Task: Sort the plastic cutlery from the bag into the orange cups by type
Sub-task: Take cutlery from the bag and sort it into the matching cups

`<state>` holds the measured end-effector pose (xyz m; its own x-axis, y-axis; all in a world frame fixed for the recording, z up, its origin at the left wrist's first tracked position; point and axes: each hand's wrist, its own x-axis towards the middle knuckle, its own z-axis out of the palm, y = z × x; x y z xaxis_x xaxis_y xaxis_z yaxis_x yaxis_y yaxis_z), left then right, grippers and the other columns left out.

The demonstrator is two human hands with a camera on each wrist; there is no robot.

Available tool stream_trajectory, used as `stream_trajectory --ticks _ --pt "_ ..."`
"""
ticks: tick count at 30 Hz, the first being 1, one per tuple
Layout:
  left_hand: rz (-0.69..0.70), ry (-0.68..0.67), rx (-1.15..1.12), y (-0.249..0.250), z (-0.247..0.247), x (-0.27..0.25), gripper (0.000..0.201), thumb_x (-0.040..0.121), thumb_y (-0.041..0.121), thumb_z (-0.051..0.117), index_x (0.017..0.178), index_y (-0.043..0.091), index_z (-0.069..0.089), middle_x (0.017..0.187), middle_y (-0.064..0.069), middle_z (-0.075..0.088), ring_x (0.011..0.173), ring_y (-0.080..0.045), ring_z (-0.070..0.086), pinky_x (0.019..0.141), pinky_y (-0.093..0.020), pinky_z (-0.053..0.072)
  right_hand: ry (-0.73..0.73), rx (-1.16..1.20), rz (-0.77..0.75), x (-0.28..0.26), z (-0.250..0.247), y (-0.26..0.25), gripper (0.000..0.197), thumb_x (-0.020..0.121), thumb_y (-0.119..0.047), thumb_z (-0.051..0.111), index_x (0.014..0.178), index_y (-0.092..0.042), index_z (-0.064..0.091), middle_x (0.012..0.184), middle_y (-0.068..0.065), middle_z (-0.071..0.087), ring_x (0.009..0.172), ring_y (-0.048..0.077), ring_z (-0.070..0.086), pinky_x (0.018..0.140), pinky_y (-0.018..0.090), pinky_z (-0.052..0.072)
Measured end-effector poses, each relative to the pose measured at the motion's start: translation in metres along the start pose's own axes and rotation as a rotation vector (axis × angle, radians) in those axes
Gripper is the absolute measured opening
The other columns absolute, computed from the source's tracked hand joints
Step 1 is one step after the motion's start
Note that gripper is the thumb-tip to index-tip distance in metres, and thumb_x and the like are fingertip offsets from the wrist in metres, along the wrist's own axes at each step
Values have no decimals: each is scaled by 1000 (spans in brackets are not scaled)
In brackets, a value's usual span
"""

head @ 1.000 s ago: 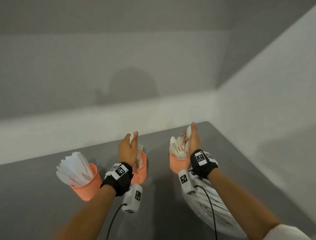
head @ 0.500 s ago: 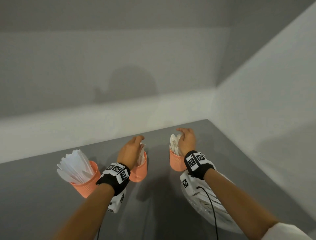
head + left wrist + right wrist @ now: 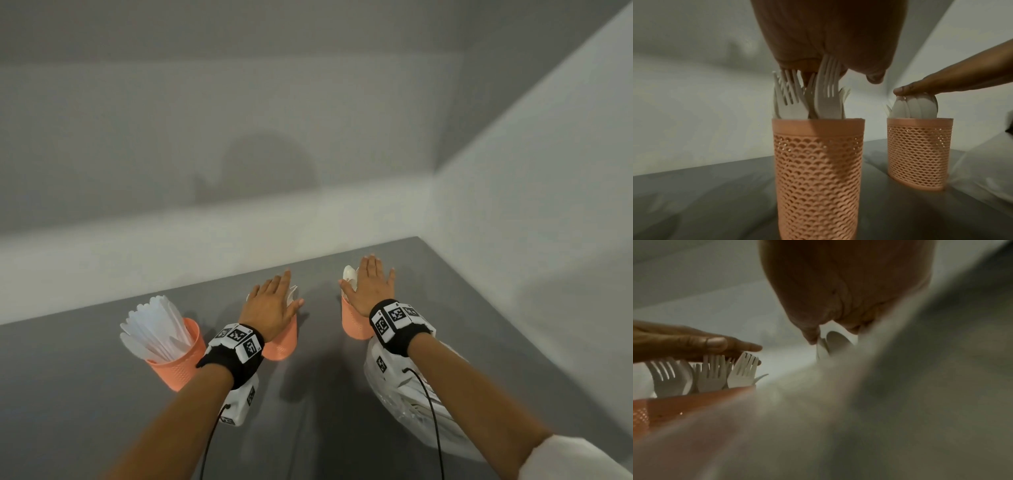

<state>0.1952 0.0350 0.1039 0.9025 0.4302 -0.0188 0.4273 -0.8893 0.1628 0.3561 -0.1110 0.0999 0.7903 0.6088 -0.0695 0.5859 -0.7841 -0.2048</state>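
Note:
Three orange mesh cups stand in a row on the grey table. The left cup [image 3: 178, 370] holds several white knives [image 3: 154, 329]. My left hand [image 3: 270, 301] lies flat, fingers straight, on the forks [image 3: 795, 99] in the middle cup [image 3: 282, 346] [image 3: 818, 170]. My right hand [image 3: 371, 287] lies flat on the spoons [image 3: 349, 274] [image 3: 914, 107] in the right cup [image 3: 354, 323] [image 3: 918, 152]. The clear plastic bag [image 3: 411, 407] with more cutlery lies under my right forearm. In the right wrist view the forks [image 3: 715, 374] show beneath my left hand's fingers [image 3: 694, 344].
The grey table [image 3: 85, 394] ends at a white wall behind and another close on the right. Wrist cameras with cables hang under both wrists. Bare table lies in front of the cups, between my arms.
Both hands let go of the pieces they were lowering into the cups and flattened out on top of the forks and the spoons, pressing down.

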Motion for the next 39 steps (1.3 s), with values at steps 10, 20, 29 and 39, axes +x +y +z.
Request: stream_trajectory --ticks 10,20,29,39 --pt "19 -14 -6 8 4 2 133 42 91 -23 149 16 -1 158 -8 3 146 -23 4 118 -45 3 -157 134 28 3 -16 -4 84 91 -64 26 149 -15 -9 157 14 -16 145 30 -14 114 54 -7" --pt "215 405 -515 56 -18 -8 48 92 27 45 136 9 39 136 -12 45 124 -24 46 102 -33 39 -94 616 -148 -35 -77 16 25 94 -24 50 101 -5 65 97 13 70 96 27 66 92 36 46" --pt "381 -13 -580 130 24 -22 11 83 18 62 85 8 67 101 -3 56 94 -17 55 86 -27 41 -685 106 11 -115 -40 58 30 91 -23 52 102 1 65 77 4 59 69 17 57 61 22 48" --pt "227 -396 -393 146 55 -31 54 87 5 51 138 16 38 141 -12 41 131 -26 38 107 -27 28 -524 23 11 -114 16 117 99 65 -38 80 146 -30 22 146 5 40 134 27 37 113 40 28"
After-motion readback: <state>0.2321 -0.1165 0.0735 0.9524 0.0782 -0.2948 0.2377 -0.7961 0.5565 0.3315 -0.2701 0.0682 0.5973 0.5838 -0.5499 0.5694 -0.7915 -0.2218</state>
